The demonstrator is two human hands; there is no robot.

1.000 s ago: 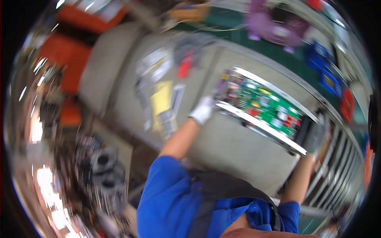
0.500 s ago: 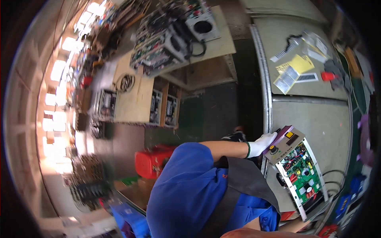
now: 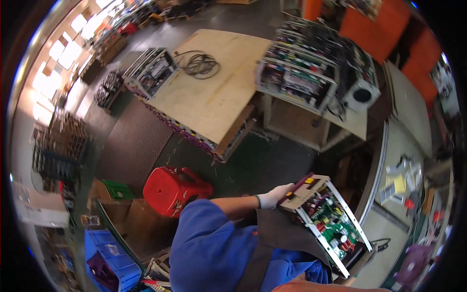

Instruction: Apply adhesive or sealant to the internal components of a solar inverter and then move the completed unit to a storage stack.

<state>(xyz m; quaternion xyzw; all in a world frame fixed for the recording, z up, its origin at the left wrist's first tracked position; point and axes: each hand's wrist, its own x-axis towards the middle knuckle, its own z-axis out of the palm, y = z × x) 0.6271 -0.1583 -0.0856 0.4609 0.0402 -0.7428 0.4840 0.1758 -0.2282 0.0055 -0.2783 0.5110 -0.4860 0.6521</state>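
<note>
My left hand (image 3: pixel 275 196), in a white glove, is closed on the front-panel end of an electronic power unit (image 3: pixel 335 224). The unit has an open metal frame, a green circuit board with red and yellow parts, a beige front panel with a knob, and a purple edge. It is tilted, held up against my dark apron (image 3: pixel 284 233). My right forearm (image 3: pixel 311 287) crosses the bottom edge of the view. The right hand's fingers are hidden near the unit's lower end.
A red plastic stool (image 3: pixel 168 190) stands left of me, near a blue crate (image 3: pixel 109 263). Ahead is a wooden workbench (image 3: pixel 214 97) with a coiled black cable (image 3: pixel 199 64) and several stacked units (image 3: pixel 296 73). A metal-edged grey worktop (image 3: pixel 389 228) lies to the right.
My view has swung left, bringing the wooden bench and red stool further into sight. The unit has come off the grey worktop's side toward the bench, with my left hand still on it.
</note>
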